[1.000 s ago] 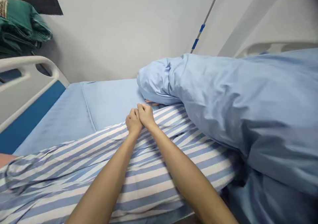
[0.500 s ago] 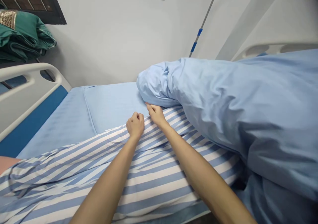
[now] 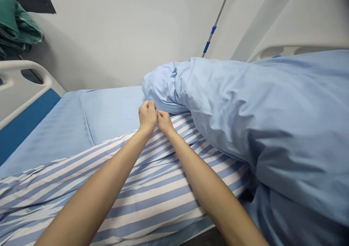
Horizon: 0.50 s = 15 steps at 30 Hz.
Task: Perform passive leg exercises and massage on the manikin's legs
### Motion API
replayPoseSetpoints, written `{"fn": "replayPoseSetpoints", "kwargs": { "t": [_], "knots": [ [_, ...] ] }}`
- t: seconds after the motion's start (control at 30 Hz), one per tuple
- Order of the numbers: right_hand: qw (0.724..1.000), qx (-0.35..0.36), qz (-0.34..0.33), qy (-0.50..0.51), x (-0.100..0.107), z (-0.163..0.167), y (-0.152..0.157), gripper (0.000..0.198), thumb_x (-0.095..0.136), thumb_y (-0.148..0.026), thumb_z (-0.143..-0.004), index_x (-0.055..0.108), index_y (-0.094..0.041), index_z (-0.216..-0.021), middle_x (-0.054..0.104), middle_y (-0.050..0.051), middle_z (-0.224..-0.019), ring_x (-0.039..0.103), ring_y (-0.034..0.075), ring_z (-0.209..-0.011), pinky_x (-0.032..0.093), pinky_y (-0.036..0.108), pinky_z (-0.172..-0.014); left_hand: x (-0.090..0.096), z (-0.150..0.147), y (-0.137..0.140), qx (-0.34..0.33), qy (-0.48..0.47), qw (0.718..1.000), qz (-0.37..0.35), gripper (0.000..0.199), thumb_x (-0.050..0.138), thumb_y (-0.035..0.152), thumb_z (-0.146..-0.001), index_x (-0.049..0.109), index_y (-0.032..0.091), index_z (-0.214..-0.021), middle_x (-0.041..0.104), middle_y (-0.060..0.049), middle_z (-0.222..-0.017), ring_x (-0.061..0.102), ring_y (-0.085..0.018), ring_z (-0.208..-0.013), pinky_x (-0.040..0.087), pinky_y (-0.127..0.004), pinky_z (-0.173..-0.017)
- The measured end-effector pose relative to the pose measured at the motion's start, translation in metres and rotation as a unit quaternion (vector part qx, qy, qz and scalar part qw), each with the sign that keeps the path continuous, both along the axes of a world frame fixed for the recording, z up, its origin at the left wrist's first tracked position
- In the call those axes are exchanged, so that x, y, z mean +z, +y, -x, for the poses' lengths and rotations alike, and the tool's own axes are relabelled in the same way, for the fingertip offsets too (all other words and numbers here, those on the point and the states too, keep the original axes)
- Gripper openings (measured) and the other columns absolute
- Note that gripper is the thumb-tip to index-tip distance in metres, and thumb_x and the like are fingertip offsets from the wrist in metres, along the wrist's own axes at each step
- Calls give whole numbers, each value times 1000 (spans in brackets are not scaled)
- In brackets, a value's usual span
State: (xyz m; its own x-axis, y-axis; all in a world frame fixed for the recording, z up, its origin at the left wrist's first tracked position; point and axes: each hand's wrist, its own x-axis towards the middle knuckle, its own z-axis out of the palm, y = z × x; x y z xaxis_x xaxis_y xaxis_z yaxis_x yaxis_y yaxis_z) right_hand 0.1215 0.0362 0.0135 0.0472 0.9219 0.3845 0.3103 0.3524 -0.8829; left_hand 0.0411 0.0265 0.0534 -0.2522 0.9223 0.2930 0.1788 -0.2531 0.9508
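Observation:
Blue-and-white striped clothing (image 3: 152,198) covers a person lying on the bed, with folds running lengthwise. At its far edge my left hand (image 3: 148,116) is closed in a fist, knuckles up, partly over the pale blue sheet (image 3: 114,106). My right hand (image 3: 164,122) is closed right beside it, the two meeting at the fingers. Whatever is pinched between them is hidden behind the knuckles. Just beyond and to the right of my hands lies a bunched light blue quilt (image 3: 218,89), which covers the right part of the bed.
A white bed-end board with a blue panel (image 3: 29,109) stands at left, and another white board (image 3: 289,51) at right. Folded green cloth (image 3: 19,28) sits at upper left. A thin pole (image 3: 214,29) with blue fittings stands by the white wall (image 3: 114,31).
My left hand has moved up and toward my right hand, so the two now meet. The right hand's fingers have curled in closer. The view has shifted slightly right and down.

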Motion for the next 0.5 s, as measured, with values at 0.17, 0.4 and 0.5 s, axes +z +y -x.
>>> {"fn": "replayPoseSetpoints", "kwargs": {
  "t": [0.17, 0.4, 0.5],
  "knots": [
    [998, -21, 10, 55, -6, 0, 8, 37, 38, -43, -82, 44, -18, -55, 39, -4, -50, 39, 10, -53, 35, 22, -55, -37, -2, -4, 21, 169, 984, 43, 28, 36, 27, -82, 40, 21, -55, 50, 1, -55, 44, -13, -58, 30, -25, -57],
    [993, -67, -52, -87, 7, -2, -5, 38, 37, -38, -85, 41, -19, -52, 48, -1, -52, 46, 12, -57, 34, 23, -59, -43, 0, -7, 19, 246, 967, 58, 28, 31, 29, -85, 42, 22, -60, 58, -1, -65, 49, -15, -62, 31, -26, -59],
    [977, -115, -114, -140, 30, -10, -16, 38, 37, -37, -86, 38, -19, -52, 41, -3, -48, 40, 11, -51, 30, 23, -55, -42, -2, -10, 7, 273, 960, 58, 29, 31, 31, -85, 46, 22, -62, 61, -1, -67, 51, -15, -64, 32, -26, -61]
  ]
}}
